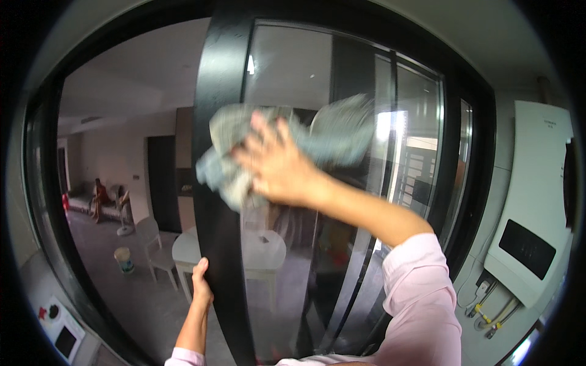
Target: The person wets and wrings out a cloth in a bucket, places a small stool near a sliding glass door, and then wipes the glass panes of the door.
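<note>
My right hand (279, 164) presses a grey-green cloth (341, 132) flat against a black-framed glass door (286, 59). The cloth lies across the door's black upright (222, 68) and part of the glass; its right end is blurred with movement. My fingers are spread over the cloth, and the hand hides part of it. Lower down, my left hand (201, 281) grips the edge of the same upright, its thumb on the near face and its other fingers hidden behind.
A water heater (526, 192) with pipes hangs at the right. Through the opening at left stand a white table (185, 244), a chair (158, 251) and a bucket (123, 260). A person (100, 199) sits on a sofa (82, 199) farther back, near a standing fan (123, 215).
</note>
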Action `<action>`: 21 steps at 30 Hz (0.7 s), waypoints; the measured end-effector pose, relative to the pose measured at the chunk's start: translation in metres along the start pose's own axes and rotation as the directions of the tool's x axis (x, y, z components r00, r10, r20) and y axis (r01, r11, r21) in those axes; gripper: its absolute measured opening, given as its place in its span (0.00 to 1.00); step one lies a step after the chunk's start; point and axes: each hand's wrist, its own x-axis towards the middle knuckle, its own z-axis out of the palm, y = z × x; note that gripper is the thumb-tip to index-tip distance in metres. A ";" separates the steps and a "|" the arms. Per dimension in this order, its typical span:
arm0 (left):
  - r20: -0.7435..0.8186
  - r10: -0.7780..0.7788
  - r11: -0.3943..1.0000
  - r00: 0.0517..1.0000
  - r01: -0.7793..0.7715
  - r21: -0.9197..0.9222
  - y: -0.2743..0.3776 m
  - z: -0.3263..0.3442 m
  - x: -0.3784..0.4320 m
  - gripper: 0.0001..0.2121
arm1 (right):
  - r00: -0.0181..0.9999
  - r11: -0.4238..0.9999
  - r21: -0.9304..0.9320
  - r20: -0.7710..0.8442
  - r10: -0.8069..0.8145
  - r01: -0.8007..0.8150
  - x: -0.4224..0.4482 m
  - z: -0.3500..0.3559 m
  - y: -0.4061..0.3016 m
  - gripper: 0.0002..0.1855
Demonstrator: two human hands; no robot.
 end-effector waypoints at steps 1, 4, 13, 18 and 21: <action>0.023 0.002 1.000 1.000 -0.001 -0.013 -0.003 0.003 0.001 0.18 | 0.992 0.984 0.150 -0.087 -0.087 0.100 -0.032 0.021 -0.024 0.23; -0.062 0.026 0.999 0.998 -0.028 -0.032 -0.009 -0.009 0.010 0.17 | 0.929 0.899 0.257 0.008 -0.370 0.355 -0.072 0.018 -0.053 0.19; 0.011 -0.050 0.999 0.999 0.050 0.006 -0.014 -0.005 0.006 0.18 | 0.754 0.959 0.196 -0.593 0.284 -0.207 0.086 -0.006 0.158 0.18; 0.011 -0.035 0.999 0.999 0.035 0.022 0.008 -0.035 0.002 0.24 | 0.918 0.926 -0.319 -0.391 0.064 -0.200 0.079 -0.006 0.062 0.23; 0.043 -0.046 0.998 0.998 0.048 -0.032 0.004 -0.028 0.004 0.23 | 0.909 0.978 -0.209 -0.402 -0.107 0.023 0.051 0.014 0.043 0.25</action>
